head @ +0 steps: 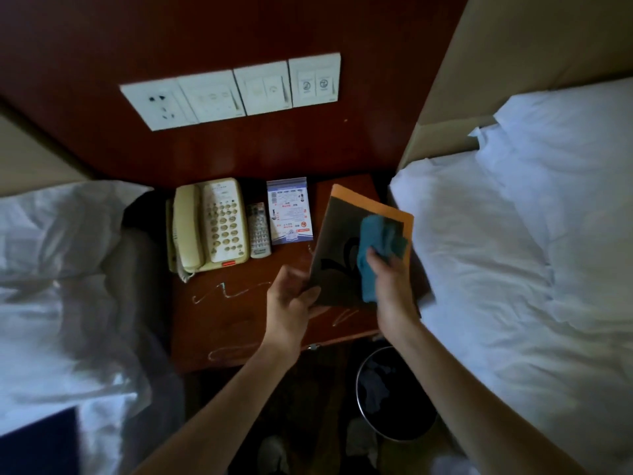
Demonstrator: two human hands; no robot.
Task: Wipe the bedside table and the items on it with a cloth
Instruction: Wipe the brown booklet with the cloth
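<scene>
I see the left hand [291, 303] gripping the lower corner of a dark folder [337, 248] with an orange edge, held tilted over the bedside table [222, 323], to the right of the telephone [209, 224]. The right hand [390, 282] holds a bunched blue cloth [373, 245] against the folder's face. A remote control [258, 231] lies just right of the telephone, with a printed card [290, 210] beside it. Wall switches [236, 94] sit above the telephone, and a waste bin [394, 395] stands below and to its right.
</scene>
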